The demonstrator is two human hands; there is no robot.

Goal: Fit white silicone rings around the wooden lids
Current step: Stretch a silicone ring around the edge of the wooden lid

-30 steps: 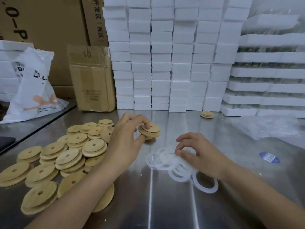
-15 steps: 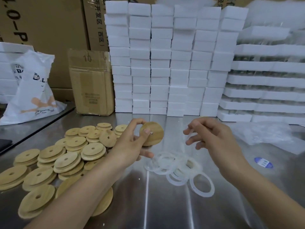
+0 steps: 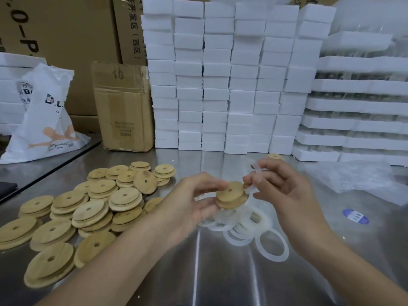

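Observation:
My left hand (image 3: 189, 202) holds a round wooden lid (image 3: 231, 195) with a centre hole above the steel table, fingers curled round its edge. My right hand (image 3: 284, 191) pinches a white silicone ring (image 3: 256, 173) against the lid's right side; part of the ring sticks up between the fingers. Below the hands lies a loose heap of white silicone rings (image 3: 249, 226). Several wooden lids (image 3: 88, 208) are piled on the table to the left.
The steel table (image 3: 220, 272) carries a small lid stack (image 3: 274, 156) at the back, a crumpled clear plastic bag (image 3: 362, 177) and a blue sticker (image 3: 356, 216) at right. White foam blocks (image 3: 220, 85), a cardboard box (image 3: 123, 109) and a white bag (image 3: 44, 120) stand behind.
My left hand lifted a lid off the table and turned it flat. My right hand picked a ring from the heap and brought it against the lid.

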